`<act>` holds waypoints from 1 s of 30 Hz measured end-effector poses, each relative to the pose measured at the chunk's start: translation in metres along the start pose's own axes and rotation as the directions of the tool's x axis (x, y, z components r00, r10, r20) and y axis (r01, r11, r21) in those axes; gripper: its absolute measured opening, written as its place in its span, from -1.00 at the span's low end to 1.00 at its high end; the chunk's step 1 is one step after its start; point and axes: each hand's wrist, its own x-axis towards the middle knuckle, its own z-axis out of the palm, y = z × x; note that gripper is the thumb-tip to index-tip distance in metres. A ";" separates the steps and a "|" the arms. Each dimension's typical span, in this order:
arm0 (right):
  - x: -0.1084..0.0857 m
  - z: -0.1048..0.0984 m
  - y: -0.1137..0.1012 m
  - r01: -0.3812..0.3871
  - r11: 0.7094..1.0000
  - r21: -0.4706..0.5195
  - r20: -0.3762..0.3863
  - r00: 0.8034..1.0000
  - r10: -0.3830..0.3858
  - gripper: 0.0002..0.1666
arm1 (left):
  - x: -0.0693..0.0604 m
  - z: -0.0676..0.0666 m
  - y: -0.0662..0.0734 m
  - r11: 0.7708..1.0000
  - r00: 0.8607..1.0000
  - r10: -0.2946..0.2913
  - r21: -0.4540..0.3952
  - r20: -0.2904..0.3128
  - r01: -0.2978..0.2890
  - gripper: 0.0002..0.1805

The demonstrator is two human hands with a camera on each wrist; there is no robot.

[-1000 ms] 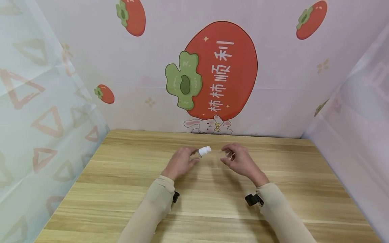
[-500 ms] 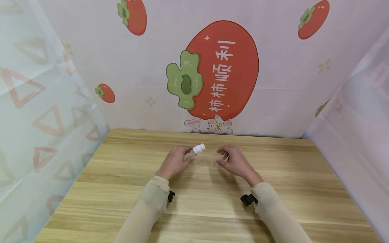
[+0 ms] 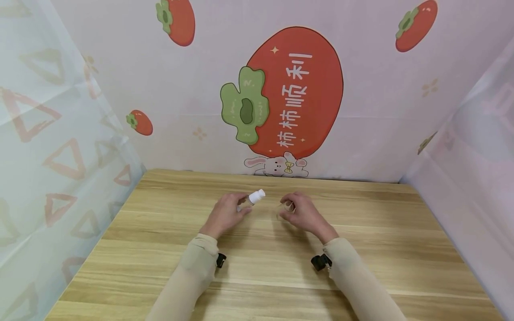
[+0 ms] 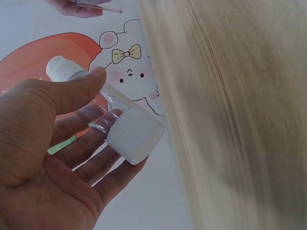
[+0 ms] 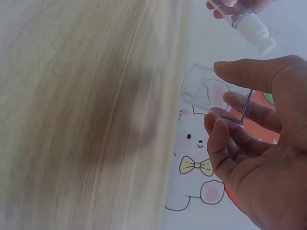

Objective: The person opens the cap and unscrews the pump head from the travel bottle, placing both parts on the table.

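My left hand (image 3: pixel 225 215) grips a small clear bottle with a white top (image 3: pixel 256 196), held tilted above the table. In the left wrist view, the thumb lies along the bottle's clear body (image 4: pixel 116 98), with a broad white base (image 4: pixel 136 135) at one end and the narrower white top (image 4: pixel 62 69) at the other. My right hand (image 3: pixel 304 214) holds a clear cylindrical cover (image 5: pixel 197 88) between thumb and fingers, its far side partly hidden by them. The bottle's white top points towards the right hand; a gap separates it from the cover.
Beneath both hands spreads a wood-grain table (image 3: pixel 257 272). At its back edge stands a pale printed wall (image 3: pixel 180 147) with red persimmons and a rabbit. Printed side sheets (image 3: pixel 36 178) close off the left and right.
Both hands have drifted to the left over the table, carrying the bottle and the clear cover along. The distance between the two looks about the same.
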 end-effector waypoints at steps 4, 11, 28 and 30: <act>0.003 0.004 -0.002 -0.027 1.000 -0.007 0.012 1.000 0.027 -0.63 | -0.003 -0.002 -0.003 1.000 1.000 -0.003 0.008 -0.004 0.004 -0.60; 0.007 0.013 -0.003 -0.049 0.998 -0.026 0.023 0.999 0.050 -0.64 | -0.004 -0.004 -0.007 1.000 1.000 0.007 0.009 -0.011 -0.007 -0.60; 0.013 0.019 0.000 -0.032 0.997 -0.074 0.025 0.999 0.034 -0.64 | -0.007 -0.004 -0.008 1.000 1.000 -0.019 0.020 -0.004 0.019 -0.60; 0.014 0.019 -0.001 -0.037 0.997 -0.074 0.030 0.999 0.039 -0.64 | -0.008 -0.004 -0.008 1.000 1.000 -0.020 0.013 -0.005 0.020 -0.60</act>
